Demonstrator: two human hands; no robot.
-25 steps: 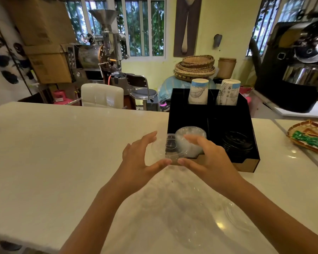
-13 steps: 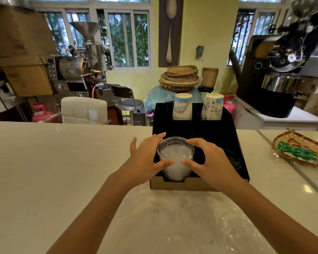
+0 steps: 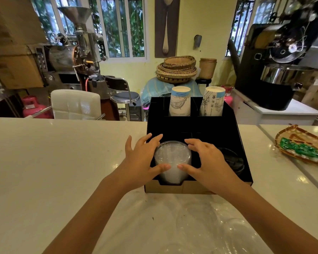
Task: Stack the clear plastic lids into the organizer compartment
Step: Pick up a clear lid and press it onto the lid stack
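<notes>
The lower part of the stack of clear lids (image 3: pixel 172 162) is hidden behind the front wall of the organizer (image 3: pixel 196 188); only its top and upper side show. The palms cover both flanks of the stack, so the contact there cannot be seen. Loose clear lids (image 3: pixel 206 228) on the bench (image 3: pixel 44 162) below the wrists are almost invisible against the pale surface, and their count cannot be determined. Dark lids (image 3: pixel 231 160) in the compartment just right of the right hand are hard to make out against the black interior.

The stack stands in the front-left compartment of the organizer, between the two hands. The left hand (image 3: pixel 141 162) and right hand (image 3: pixel 207 162) each form a spread grip, cupped around the stack, thumbs meeting at its front face and fingers curving toward its rear.

Beyond the hands, two paper cup stacks (image 3: pixel 180 101) stand in the rear compartments. Far right of the right hand, a woven tray (image 3: pixel 301 143) with green packets rests on the bench. Nothing stands between the hands and the stack.

Compared with half a second ago, the fingers are more open and the thumbs sit lower on the stack. One second ago the lids were held at the organizer's front edge, above the bench.
</notes>
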